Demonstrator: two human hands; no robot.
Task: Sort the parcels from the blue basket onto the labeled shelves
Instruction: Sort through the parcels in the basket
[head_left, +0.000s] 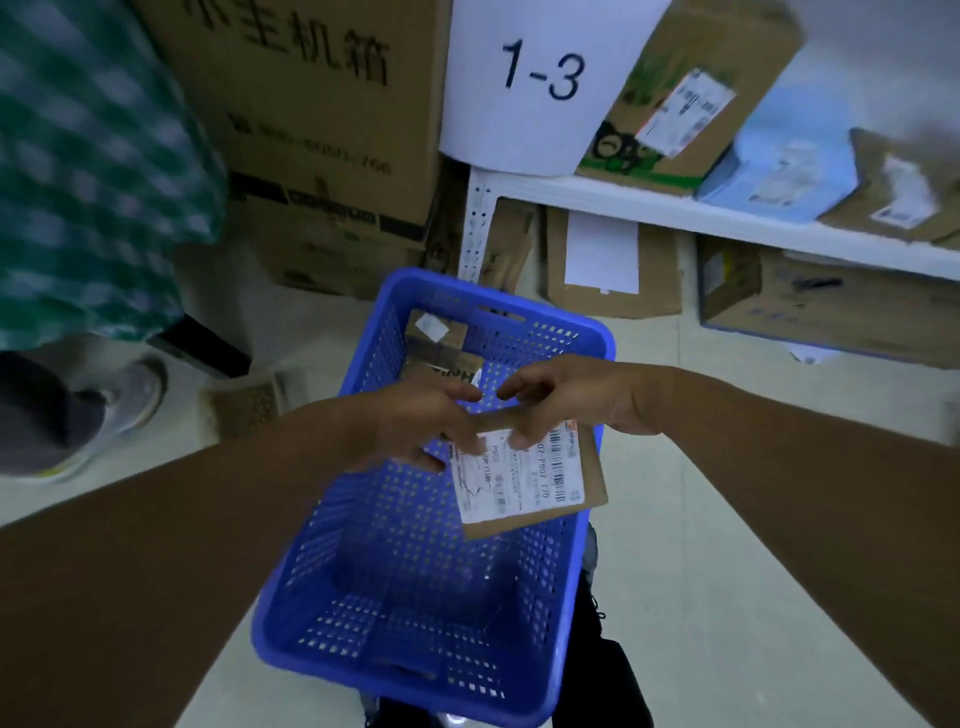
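A flat brown cardboard parcel (535, 483) with a white shipping label hangs over the blue perforated basket (395, 587). My left hand (415, 426) pinches its upper left edge and my right hand (566, 400) pinches its top edge from the right. One more brown parcel (434, 345) lies at the basket's far end. A white sheet marked "1-3" (540, 78) hangs on the white shelf (675, 208) behind the basket.
Cardboard and blue parcels (769, 171) lie on the shelf, with more boxes (810, 306) under it on the floor. Large cartons (322, 130) are stacked at the back left. A person in a green checked shirt (88, 171) stands at the left.
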